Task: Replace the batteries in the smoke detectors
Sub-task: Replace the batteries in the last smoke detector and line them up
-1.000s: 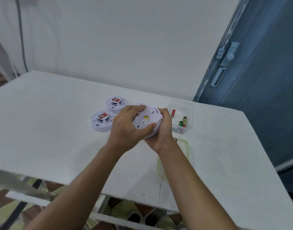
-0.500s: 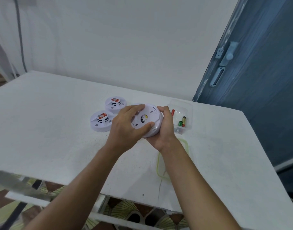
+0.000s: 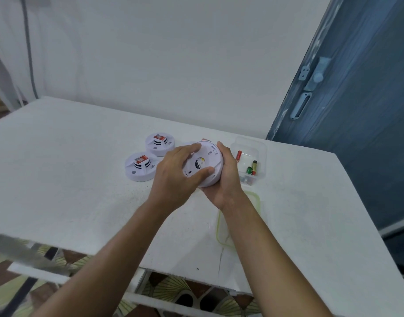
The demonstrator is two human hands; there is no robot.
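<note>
A round white smoke detector point(image 3: 205, 162) is held above the table, its back plate tilted toward me. My left hand point(image 3: 175, 177) grips the back plate with fingers on top and thumb below. My right hand point(image 3: 226, 177) cups the detector's body from the right and underneath. Two more white detectors lie face up on the table to the left, a near detector point(image 3: 140, 167) and a far detector point(image 3: 159, 144), each with a red label. A clear plastic box point(image 3: 250, 160) to the right holds several red and green batteries.
The white table point(image 3: 70, 179) ends at a front edge near me, with patterned floor below. The box's clear lid with a green rim point(image 3: 257, 202) lies flat under my right wrist. A blue door point(image 3: 356, 110) stands at the right, a white wall behind.
The back plate has turned in my hands: its round centre label has rotated, and both hands have shifted slightly with the twist.
</note>
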